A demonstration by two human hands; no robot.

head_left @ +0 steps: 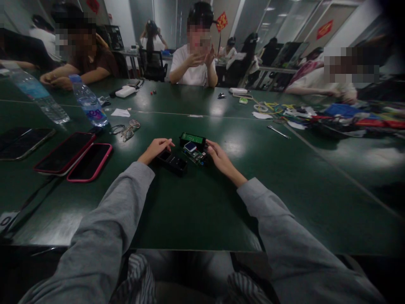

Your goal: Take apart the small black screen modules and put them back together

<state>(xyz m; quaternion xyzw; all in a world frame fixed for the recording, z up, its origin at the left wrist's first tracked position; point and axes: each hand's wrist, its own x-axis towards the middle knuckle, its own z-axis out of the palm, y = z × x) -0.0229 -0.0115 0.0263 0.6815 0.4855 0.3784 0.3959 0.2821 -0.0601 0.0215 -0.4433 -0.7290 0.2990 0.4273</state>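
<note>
My left hand (157,150) rests at the upper left end of a small black casing (172,163), its fingers stretched out and not wrapped round it. Right of that casing lies a bare circuit board (196,155) with a small screen (190,146) on it. Behind the board sits a black housing with a green circuit board (193,138) showing in it. My right hand (220,158) is beside the right ends of the housing and the board, fingers extended and apart from a grip; whether the fingertips touch them I cannot tell.
Phones (90,162) and two water bottles (90,103) stand to the left, with eyeglasses (129,130) nearer the middle. Tweezers (278,131) lie at right, before a heap of cables (341,116). Across the green table (196,211) sit other people, one with raised hands (199,57).
</note>
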